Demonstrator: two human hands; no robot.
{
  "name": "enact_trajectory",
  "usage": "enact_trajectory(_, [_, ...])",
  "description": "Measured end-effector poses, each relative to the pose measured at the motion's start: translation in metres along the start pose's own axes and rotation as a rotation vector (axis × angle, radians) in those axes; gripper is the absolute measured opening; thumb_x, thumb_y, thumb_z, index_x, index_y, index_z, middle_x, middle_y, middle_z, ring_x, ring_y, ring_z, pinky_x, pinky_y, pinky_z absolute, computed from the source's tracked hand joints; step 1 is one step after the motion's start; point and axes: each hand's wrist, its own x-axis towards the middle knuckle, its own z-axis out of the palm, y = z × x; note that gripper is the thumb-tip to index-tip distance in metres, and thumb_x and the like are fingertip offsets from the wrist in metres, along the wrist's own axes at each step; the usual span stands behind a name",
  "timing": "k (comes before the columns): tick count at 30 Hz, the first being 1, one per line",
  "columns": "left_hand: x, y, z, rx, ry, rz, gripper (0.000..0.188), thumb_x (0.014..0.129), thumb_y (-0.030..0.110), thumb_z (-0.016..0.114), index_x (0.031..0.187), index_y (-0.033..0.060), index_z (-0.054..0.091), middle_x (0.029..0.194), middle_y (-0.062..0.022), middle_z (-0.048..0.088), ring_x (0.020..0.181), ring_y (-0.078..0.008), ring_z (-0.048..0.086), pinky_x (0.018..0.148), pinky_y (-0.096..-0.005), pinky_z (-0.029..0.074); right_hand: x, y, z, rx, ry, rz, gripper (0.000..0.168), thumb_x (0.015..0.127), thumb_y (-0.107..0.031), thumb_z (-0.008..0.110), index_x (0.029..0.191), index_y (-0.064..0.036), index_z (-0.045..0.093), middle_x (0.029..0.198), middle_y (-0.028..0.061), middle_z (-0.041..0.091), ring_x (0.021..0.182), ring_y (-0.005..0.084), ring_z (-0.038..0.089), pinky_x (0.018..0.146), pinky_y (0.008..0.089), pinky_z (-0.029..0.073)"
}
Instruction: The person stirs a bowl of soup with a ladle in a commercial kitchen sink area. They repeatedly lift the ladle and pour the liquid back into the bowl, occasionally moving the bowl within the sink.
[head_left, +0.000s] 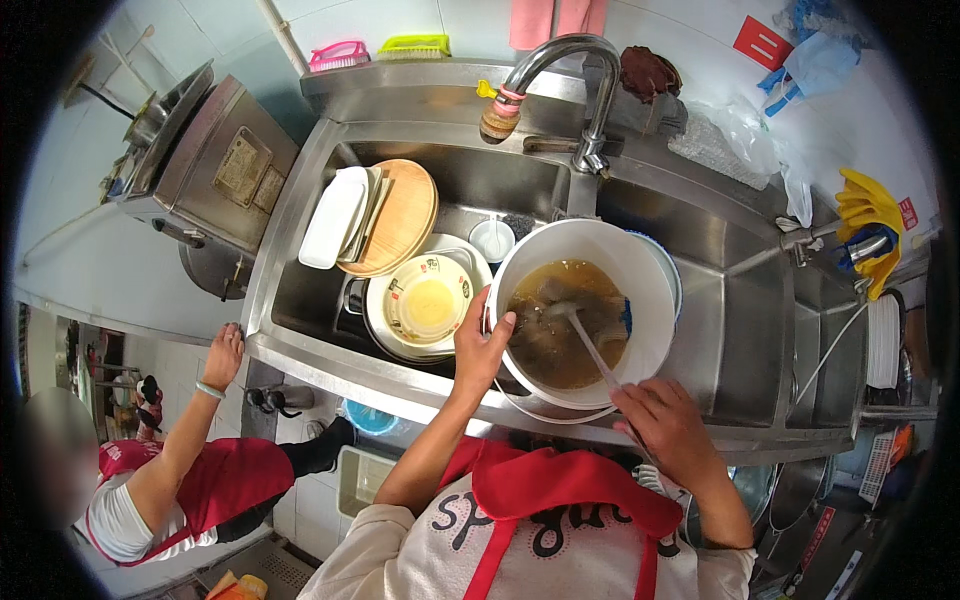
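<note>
A large white plastic bucket (645, 262) of murky brown liquid rests tilted at the sink's divider. My left hand (481, 345) grips its left rim. In my right hand (664, 427) is the handle of a long metal ladle (591, 343), whose head dips into the liquid. Something blue shows at the liquid's right edge. Left of the bucket, in the left basin, a patterned bowl (394, 296) with yellowish liquid sits on stacked dishes. Behind it are a round wooden board (409, 217), white rectangular plates (330, 225) and a small cup (491, 238) holding a white spoon.
A curved faucet (607, 82) rises behind the sink divider. Two brushes (414, 46) lie on the back ledge. Yellow rubber gloves (862, 202) hang at the right. A co-worker in a red apron (247, 472) stands at the left, one hand (225, 352) by the sink's corner.
</note>
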Motion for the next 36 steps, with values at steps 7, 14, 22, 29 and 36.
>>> enact_trajectory(7, [0.000,-0.001,0.000,0.000,0.011,-0.042,0.050,0.080,0.018,0.059,0.120,-0.0059,0.039,0.101,-0.0123,0.055,0.090,-0.0149,0.052,0.080,-0.0263,0.041,0.002,0.003,0.006,0.003,0.070,0.053,0.032,0.072,-0.015,0.061,0.100,-0.001,0.056,0.096,0.0106,0.058,0.090,0.0258,0.050,0.078,0.0360,0.039])
enact_trajectory(14, [-0.001,0.000,0.000,0.036,0.031,-0.017,0.049,0.080,0.018,0.059,0.118,-0.0064,0.041,0.100,-0.0128,0.056,0.090,-0.0151,0.052,0.080,-0.0266,0.041,-0.006,-0.009,-0.006,-0.047,0.011,0.022,0.036,0.074,-0.015,0.059,0.105,0.001,0.052,0.096,0.0107,0.058,0.091,0.0233,0.050,0.080,0.0359,0.038])
enact_trajectory(22, [-0.001,0.003,0.000,0.049,0.025,-0.024,0.048,0.080,0.017,0.058,0.119,-0.0064,0.041,0.102,-0.0135,0.056,0.091,-0.0150,0.052,0.081,-0.0266,0.041,-0.005,0.002,-0.003,-0.060,0.114,0.052,0.036,0.074,-0.016,0.059,0.106,0.001,0.052,0.098,0.0118,0.058,0.091,0.0255,0.050,0.082,0.0377,0.037])
enact_trajectory(29, [-0.002,0.000,-0.001,0.043,0.023,-0.033,0.049,0.080,0.017,0.059,0.119,-0.0061,0.041,0.103,-0.0143,0.056,0.092,-0.0162,0.052,0.081,-0.0275,0.041,0.001,0.011,0.006,-0.031,0.096,0.099,0.034,0.074,-0.016,0.059,0.103,0.001,0.053,0.096,0.0115,0.058,0.092,0.0260,0.050,0.082,0.0378,0.037])
enact_trajectory(36, [0.000,-0.003,0.000,0.052,0.022,-0.001,0.049,0.080,0.018,0.059,0.119,-0.0057,0.040,0.102,-0.0132,0.056,0.091,-0.0152,0.052,0.081,-0.0264,0.041,0.006,0.003,0.004,-0.050,0.101,0.077,0.031,0.074,-0.015,0.059,0.100,0.001,0.054,0.094,0.0109,0.058,0.089,0.0245,0.051,0.080,0.0368,0.039])
